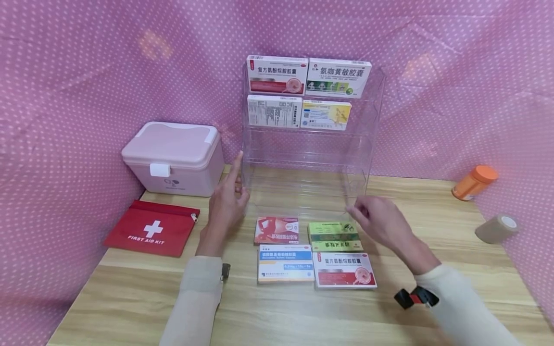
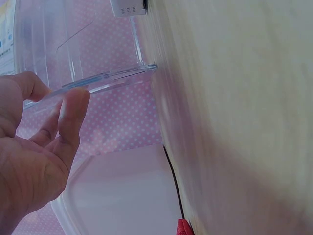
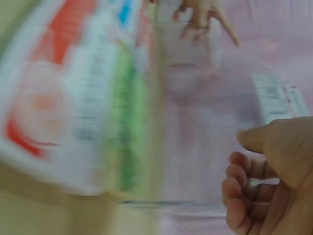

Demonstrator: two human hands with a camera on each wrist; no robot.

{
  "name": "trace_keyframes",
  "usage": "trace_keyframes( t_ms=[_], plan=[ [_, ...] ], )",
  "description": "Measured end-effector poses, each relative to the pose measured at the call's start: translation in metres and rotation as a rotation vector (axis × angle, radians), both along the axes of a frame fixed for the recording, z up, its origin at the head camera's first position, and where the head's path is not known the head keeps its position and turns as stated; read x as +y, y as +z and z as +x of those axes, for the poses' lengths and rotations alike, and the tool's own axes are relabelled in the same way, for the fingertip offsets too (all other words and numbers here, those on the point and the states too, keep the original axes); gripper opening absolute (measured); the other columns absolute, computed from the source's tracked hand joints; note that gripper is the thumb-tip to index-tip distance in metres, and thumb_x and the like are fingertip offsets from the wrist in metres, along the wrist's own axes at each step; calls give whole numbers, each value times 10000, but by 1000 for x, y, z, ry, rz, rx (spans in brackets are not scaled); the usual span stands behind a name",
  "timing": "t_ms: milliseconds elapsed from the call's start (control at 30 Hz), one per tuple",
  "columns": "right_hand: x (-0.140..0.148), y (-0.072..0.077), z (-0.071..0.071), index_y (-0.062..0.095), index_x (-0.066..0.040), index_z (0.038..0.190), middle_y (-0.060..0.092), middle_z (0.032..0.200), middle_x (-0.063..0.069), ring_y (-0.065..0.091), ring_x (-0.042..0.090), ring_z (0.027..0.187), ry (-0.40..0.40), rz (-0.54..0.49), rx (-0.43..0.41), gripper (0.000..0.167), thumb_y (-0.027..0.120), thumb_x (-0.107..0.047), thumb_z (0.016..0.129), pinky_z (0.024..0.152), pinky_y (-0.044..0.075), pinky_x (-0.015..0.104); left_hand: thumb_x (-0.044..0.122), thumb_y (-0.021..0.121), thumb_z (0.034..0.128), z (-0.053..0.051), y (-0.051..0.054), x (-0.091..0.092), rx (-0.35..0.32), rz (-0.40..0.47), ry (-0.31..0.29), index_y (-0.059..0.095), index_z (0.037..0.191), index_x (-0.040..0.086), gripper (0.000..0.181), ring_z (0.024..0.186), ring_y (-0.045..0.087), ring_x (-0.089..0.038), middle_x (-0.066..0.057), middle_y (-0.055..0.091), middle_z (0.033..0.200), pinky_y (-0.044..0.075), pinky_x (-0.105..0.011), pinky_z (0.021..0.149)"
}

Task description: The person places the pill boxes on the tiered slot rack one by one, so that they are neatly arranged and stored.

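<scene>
A clear acrylic tiered rack [image 1: 303, 187] stands at the back of the table. My left hand [image 1: 227, 199] is at the rack's left side, one finger extended upward; in the left wrist view its fingertips meet the clear side panel [image 2: 110, 76]. Beside the rack's lower right front corner is my right hand [image 1: 381, 221], fingers loosely curled; the right wrist view shows no box in it. Medicine boxes lie before the rack: a red one [image 1: 277, 230], a green one [image 1: 334, 237], a blue-and-white one [image 1: 285, 263] and a red-and-white one [image 1: 345, 270].
Boxes [image 1: 278, 76] fill spots on the rack's top two tiers. To the left stand a pink lidded case [image 1: 173, 144] and a red first aid pouch [image 1: 151, 228]. An orange bottle [image 1: 474, 182] and a tan roll [image 1: 496, 228] lie at right. Polka-dot cloth [image 1: 108, 62] surrounds the table.
</scene>
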State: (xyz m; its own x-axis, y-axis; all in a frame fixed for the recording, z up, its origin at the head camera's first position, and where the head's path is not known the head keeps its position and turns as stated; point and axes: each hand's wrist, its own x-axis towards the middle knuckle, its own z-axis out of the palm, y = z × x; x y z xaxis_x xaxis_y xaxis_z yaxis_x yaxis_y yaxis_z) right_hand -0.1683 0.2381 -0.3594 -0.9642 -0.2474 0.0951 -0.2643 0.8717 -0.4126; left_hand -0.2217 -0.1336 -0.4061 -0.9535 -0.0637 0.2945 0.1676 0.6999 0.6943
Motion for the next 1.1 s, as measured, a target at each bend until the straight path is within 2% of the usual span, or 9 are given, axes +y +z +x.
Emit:
trace_keyframes(
  t_ms=[167,267,367,467,533,633,833,933,1100],
  plan=[
    [8,-42,17,595,-150,776,490,666,-15,458,151,637,-70,-36,-135,350,726,-360,1024,552,351,265,-2,693,958,0,0,-1,6,-5,1,59,1648,638,1135,1088,715,-321,-135,681,1333,615,-442,745],
    [13,-61,21,599,-121,833,542,803,36,498,184,740,-124,-63,-186,332,787,-353,977,597,385,267,-3,696,954,0,-1,-2,14,-7,2,61,1650,635,1138,1078,713,-320,-130,683,1309,614,-440,742],
    [21,-73,23,645,-56,992,612,991,117,562,244,900,-150,-98,-205,333,804,-347,963,719,495,334,-10,699,949,-1,-1,-2,20,-4,1,64,1652,634,1145,1073,714,-322,-135,685,1299,614,-437,736],
    [35,-75,26,619,29,1249,667,1172,236,648,361,1060,-154,-143,-253,520,786,-381,977,874,603,482,-11,700,949,-1,-2,-1,20,-4,-2,64,1655,630,1146,1074,714,-326,-139,686,1300,613,-437,736],
    [47,-74,29,550,66,1402,671,1266,303,671,440,1154,-149,-175,-289,660,774,-396,986,947,609,573,-10,703,948,-1,-1,-1,19,-6,-1,62,1653,633,1149,1074,714,-326,-138,685,1302,612,-436,736],
    [66,-73,33,454,60,1533,660,1316,337,685,454,1174,-136,-200,-335,747,750,-381,1008,933,617,551,-6,708,947,-1,0,-1,17,-10,4,61,1649,641,1153,1077,715,-326,-132,686,1296,610,-442,734],
    [94,-78,45,497,51,1524,679,1190,239,656,206,970,-127,-289,-361,611,733,-207,1023,763,521,243,-1,699,960,0,1,0,5,-9,-4,55,1649,641,1140,1082,707,-328,-132,678,1287,623,-468,782],
    [99,-79,50,522,54,1477,689,1177,240,640,171,941,-121,-312,-325,557,741,-162,1013,737,502,205,-1,702,959,0,1,0,2,-9,-1,48,1643,649,1148,1082,706,-325,-130,677,1279,625,-469,786],
    [98,-76,56,514,5,1449,686,1222,298,734,266,1026,-113,-382,-256,534,760,-99,987,765,579,204,4,697,963,1,1,0,-3,-9,-3,46,1642,649,1141,1084,705,-325,-130,674,1278,627,-471,788]
  ],
)
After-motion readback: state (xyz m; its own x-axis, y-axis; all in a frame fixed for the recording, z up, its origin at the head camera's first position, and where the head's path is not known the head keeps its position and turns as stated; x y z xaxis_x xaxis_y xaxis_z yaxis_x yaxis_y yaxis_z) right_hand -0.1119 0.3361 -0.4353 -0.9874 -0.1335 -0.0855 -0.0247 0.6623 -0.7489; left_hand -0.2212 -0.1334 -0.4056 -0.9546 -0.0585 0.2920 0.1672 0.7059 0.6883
